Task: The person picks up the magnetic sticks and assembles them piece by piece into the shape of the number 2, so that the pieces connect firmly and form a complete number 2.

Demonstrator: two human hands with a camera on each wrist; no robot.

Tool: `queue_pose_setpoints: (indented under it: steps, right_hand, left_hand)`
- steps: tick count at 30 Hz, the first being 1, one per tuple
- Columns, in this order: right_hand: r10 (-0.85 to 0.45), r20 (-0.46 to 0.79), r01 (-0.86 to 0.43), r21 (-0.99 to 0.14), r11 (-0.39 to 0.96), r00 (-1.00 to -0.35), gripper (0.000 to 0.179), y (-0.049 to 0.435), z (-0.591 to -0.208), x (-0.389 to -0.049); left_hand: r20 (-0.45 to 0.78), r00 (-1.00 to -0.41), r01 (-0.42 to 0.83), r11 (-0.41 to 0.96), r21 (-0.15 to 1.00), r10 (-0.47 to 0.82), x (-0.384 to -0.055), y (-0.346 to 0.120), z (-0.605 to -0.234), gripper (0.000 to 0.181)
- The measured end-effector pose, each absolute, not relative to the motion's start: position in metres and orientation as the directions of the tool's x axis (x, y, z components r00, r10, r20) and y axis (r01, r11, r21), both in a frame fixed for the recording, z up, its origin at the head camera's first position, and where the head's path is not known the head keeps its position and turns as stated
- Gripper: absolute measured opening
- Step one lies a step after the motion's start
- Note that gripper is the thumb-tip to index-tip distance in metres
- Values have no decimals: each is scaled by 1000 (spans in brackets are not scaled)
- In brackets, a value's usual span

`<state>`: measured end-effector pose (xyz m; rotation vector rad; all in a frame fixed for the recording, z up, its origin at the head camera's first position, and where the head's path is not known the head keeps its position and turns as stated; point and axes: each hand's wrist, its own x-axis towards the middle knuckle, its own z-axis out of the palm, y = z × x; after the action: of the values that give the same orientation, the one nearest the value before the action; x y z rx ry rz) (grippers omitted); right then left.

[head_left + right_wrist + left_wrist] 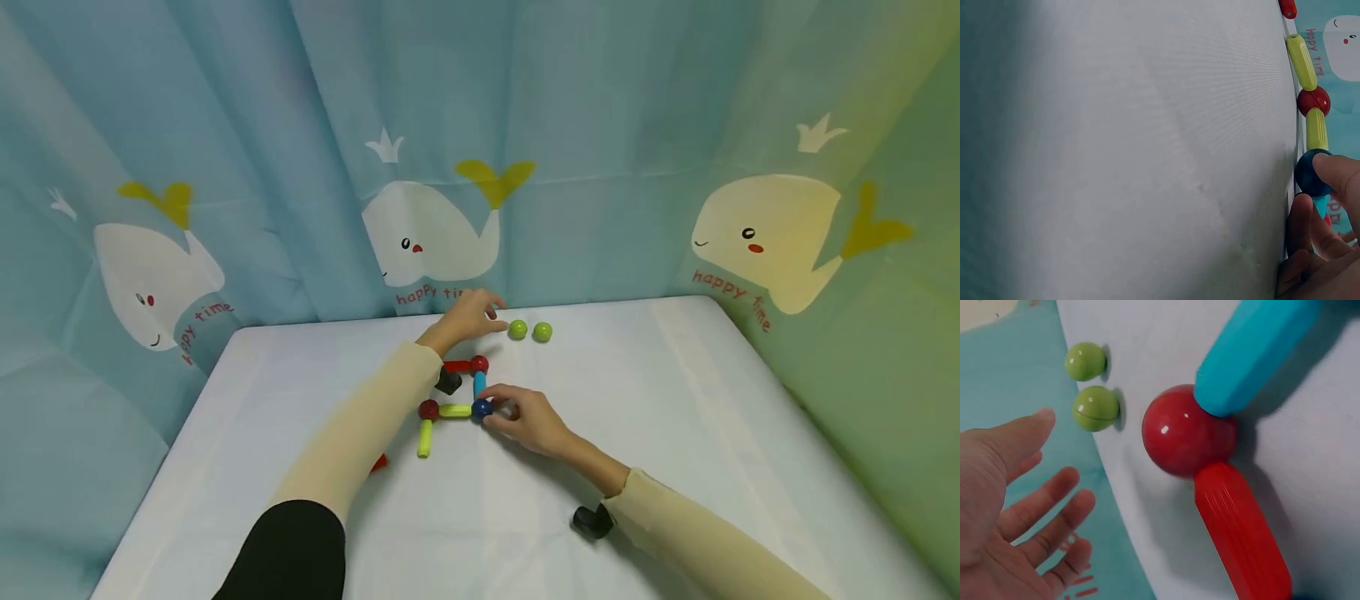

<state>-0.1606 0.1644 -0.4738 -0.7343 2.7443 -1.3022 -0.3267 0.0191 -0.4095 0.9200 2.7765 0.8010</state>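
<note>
On the desk [660, 400], the right hand [528, 421] has its grip pinching the blue ball [482, 409] where a yellow stick [454, 411] and a light blue stick [480, 383] meet, probably to steady both. Farther off, the left hand [468, 317] hangs, grip spread, just left of two green balls [517, 330], perhaps set near the far edge to leave working room.

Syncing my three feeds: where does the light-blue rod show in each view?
Head: light-blue rod just below centre, between a red ball and the blue ball.
Left wrist: light-blue rod at upper right, running up from that red ball.
Right wrist: light-blue rod as a sliver near the right edge, below the blue ball, partly hidden by the right hand.
Shared landmark: the white tabletop, in all three.
</note>
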Motion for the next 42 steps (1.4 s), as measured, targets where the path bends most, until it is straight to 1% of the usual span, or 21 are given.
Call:
queue_pose_setpoints:
  steps: [4, 7, 11, 15, 22, 27, 30, 33, 36, 39, 42]
  right_hand:
    - [-431, 186, -417, -735, 534, -883, 32, 163, -471, -159]
    - [-434, 193, -425, -730, 535, -880, 32, 163, -471, -158]
    - [-432, 205, -432, -728, 533, -878, 32, 164, -472, -158]
    - [-439, 212, -440, -730, 523, -873, 32, 163, -474, -159]
    - [-436, 228, -454, -714, 533, -871, 32, 164, -473, -159]
    - [-433, 224, -449, -717, 533, -873, 32, 165, -473, -159]
    - [-431, 218, -442, -721, 534, -876, 32, 165, -473, -159]
    - [-433, 209, -439, -717, 542, -877, 32, 163, -472, -160]
    - [-424, 195, -425, -712, 559, -884, 32, 162, -472, -161]
    - [-413, 165, -398, -713, 578, -896, 33, 163, -472, -162]
    - [-407, 137, -373, -721, 584, -903, 34, 163, -472, -163]
  left_hand:
    - [-10, -817, 486, 696, 528, 577, -336, 26, -417, 40]
    - [-65, -804, 470, 699, 539, 591, -340, 29, -421, 43]
    - [-98, -778, 480, 687, 545, 621, -343, 34, -425, 45]
    - [-96, -782, 473, 686, 553, 616, -345, 37, -431, 44]
    - [-50, -798, 475, 679, 560, 600, -348, 41, -437, 36]
    - [-49, -814, 458, 692, 558, 579, -345, 40, -436, 33]
    - [-27, -815, 468, 685, 558, 579, -343, 36, -431, 31]
    - [29, -809, 504, 667, 549, 587, -341, 23, -425, 31]
    - [95, -790, 550, 633, 544, 605, -336, 6, -417, 30]
    - [140, -777, 575, 602, 554, 614, -325, -14, -406, 28]
    - [168, -782, 572, 584, 577, 600, -310, -38, -398, 28]
